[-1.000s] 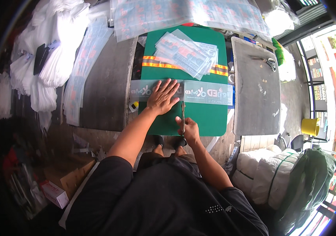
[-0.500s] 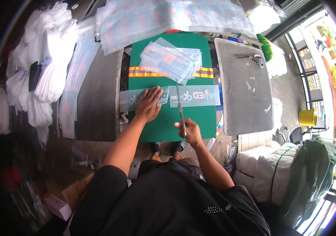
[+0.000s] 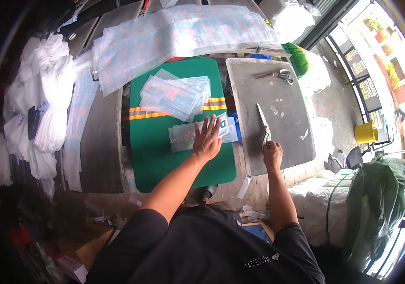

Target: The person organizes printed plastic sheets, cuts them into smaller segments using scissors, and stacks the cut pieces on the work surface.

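My left hand [image 3: 207, 142] lies with its fingers spread on overlapping printed film pieces [image 3: 180, 140]. These rest on a green board [image 3: 183, 170] with an orange and yellow reflective band [image 3: 150, 112] across it. Just beyond the fingers is a loose pile of clear printed film sheets [image 3: 169, 94]. Over the grey board on the right, my right hand [image 3: 272, 154] grips a pair of long-bladed scissors [image 3: 262, 118] by the handles, blades pointing away from me and looking closed.
Long printed film sheets [image 3: 178, 40] cover the far side. Another pair of scissors [image 3: 283, 75] lies on the right grey board [image 3: 254, 85]. White bundles [image 3: 46, 94] hang at left; a yellow bucket [image 3: 366, 132] and wrapped bales [image 3: 320, 203] stand at right.
The scissors have moved right, from the film strip to over the grey board. The strip, earlier stretched across the green board, is now in overlapping pieces under my left hand.
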`<state>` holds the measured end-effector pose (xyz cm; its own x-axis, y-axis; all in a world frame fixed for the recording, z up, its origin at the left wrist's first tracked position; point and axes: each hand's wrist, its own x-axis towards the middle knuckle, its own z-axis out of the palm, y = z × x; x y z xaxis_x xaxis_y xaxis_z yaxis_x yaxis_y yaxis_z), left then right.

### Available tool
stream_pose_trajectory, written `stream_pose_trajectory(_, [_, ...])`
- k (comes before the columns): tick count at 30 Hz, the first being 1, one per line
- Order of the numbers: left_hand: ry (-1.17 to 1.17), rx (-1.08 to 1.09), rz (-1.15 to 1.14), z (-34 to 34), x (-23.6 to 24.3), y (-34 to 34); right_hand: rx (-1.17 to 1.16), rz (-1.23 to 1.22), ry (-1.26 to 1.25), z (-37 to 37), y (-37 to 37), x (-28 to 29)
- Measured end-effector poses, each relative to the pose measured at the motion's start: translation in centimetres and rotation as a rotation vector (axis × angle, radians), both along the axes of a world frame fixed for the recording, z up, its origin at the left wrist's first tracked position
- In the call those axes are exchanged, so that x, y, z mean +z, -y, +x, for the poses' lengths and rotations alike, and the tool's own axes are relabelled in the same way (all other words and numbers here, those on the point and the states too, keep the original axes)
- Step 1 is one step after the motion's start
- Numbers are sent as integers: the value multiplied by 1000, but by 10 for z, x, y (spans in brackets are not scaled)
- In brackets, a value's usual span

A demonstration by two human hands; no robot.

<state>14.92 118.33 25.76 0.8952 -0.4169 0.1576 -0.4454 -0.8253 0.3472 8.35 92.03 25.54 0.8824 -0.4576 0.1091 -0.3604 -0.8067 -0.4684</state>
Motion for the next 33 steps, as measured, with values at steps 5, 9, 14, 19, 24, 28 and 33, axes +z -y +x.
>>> stream_pose_trajectory(5, [-37, -6, -67, -3, -6, 17, 54, 8, -100, 8, 9, -1])
stream_pose_trajectory(9, [17, 83, 5, -13, -8, -43, 50, -106, -15, 18, -13, 9])
stream_pose_trajectory(14, [-90, 226, 190, -33, -9, -103, 278, 268, -87, 56, -83, 17])
stream_pose_trajectory(19, [-150, 234, 193, -46, -9, -104, 281, 203, -125, 64, -117, -6])
stream_pose_trajectory(24, [-110, 236, 92, -51, -3, -142, 300, 175, 50, 66, -114, -32])
stream_pose_trajectory(28, [206, 510, 39, -42, -5, -237, 535, 287, 89, 79, -108, -25])
stream_pose_trajectory(33, [30, 1039, 115, -30, -9, -422, 586, 623, -61, 103, -132, 8])
